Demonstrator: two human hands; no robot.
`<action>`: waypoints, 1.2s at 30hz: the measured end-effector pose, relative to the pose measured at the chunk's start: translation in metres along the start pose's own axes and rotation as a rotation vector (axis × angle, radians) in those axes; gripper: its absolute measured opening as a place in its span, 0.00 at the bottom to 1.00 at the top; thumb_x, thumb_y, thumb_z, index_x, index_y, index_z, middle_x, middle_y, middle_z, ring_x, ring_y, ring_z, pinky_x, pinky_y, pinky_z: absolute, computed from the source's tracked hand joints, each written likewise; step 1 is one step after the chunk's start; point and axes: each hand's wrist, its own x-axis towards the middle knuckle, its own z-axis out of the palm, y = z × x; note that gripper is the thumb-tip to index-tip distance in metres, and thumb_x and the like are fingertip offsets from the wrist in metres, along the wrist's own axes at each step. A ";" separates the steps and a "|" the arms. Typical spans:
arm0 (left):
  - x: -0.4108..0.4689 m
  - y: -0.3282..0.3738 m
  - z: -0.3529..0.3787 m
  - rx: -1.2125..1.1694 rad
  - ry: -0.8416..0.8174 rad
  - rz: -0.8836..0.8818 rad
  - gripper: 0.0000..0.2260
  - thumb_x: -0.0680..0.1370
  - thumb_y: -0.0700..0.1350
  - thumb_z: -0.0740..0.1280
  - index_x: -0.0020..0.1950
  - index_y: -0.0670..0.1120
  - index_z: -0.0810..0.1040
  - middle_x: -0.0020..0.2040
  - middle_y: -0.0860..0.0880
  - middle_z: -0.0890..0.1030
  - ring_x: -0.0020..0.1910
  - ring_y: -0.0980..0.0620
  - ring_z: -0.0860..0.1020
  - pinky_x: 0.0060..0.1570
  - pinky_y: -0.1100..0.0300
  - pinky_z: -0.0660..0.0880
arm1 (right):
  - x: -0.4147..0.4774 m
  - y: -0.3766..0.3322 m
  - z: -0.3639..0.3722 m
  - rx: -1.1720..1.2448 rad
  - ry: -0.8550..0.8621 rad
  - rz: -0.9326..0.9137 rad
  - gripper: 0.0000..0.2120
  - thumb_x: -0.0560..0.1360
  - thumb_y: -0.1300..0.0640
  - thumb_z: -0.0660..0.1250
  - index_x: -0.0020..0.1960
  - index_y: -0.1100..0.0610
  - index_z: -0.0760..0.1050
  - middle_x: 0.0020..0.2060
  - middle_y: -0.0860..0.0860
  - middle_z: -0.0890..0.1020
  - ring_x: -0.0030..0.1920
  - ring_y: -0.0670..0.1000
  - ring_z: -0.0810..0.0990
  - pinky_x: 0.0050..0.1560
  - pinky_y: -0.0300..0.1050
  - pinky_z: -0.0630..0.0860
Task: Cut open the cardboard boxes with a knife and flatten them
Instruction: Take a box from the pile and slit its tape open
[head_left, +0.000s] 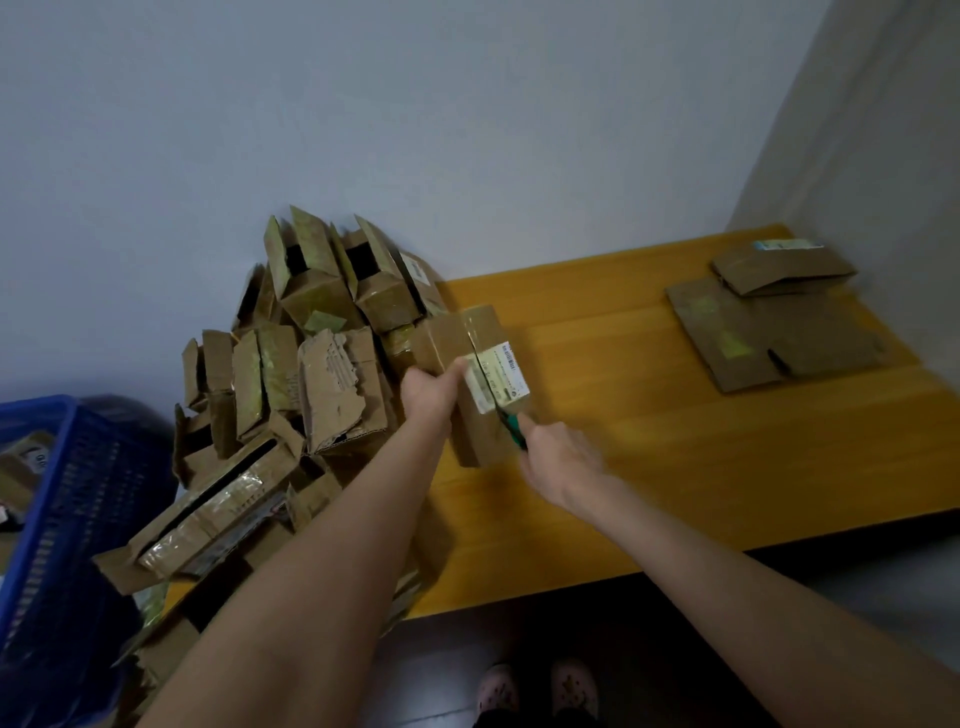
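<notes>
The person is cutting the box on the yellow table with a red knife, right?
Not quite. The knife has a green handle, not a red one. The head view shows the right hand gripping it against the box, which the left hand holds on the yellow table.

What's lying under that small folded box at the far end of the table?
A larger flattened cardboard sheet, resting on the yellow table. The box hides the sheet's far corner.
</notes>
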 end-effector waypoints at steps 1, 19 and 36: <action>0.003 0.007 -0.002 0.029 -0.002 0.032 0.21 0.75 0.49 0.72 0.63 0.40 0.73 0.57 0.45 0.80 0.54 0.46 0.79 0.48 0.54 0.77 | -0.005 0.001 0.005 0.015 -0.008 -0.001 0.22 0.81 0.56 0.56 0.75 0.52 0.59 0.52 0.57 0.80 0.48 0.59 0.80 0.38 0.47 0.72; -0.008 -0.011 0.004 -0.151 -0.038 -0.081 0.54 0.69 0.45 0.78 0.78 0.59 0.40 0.73 0.42 0.66 0.66 0.38 0.72 0.60 0.35 0.73 | 0.031 0.033 0.015 1.277 0.208 0.450 0.15 0.81 0.52 0.61 0.65 0.55 0.69 0.56 0.54 0.77 0.56 0.57 0.77 0.57 0.55 0.75; -0.033 -0.051 0.012 0.663 0.117 0.332 0.38 0.75 0.39 0.70 0.79 0.46 0.53 0.76 0.46 0.57 0.67 0.44 0.71 0.64 0.51 0.73 | 0.061 0.026 0.049 1.218 0.198 0.412 0.18 0.81 0.57 0.61 0.70 0.55 0.69 0.60 0.53 0.77 0.54 0.52 0.73 0.55 0.48 0.70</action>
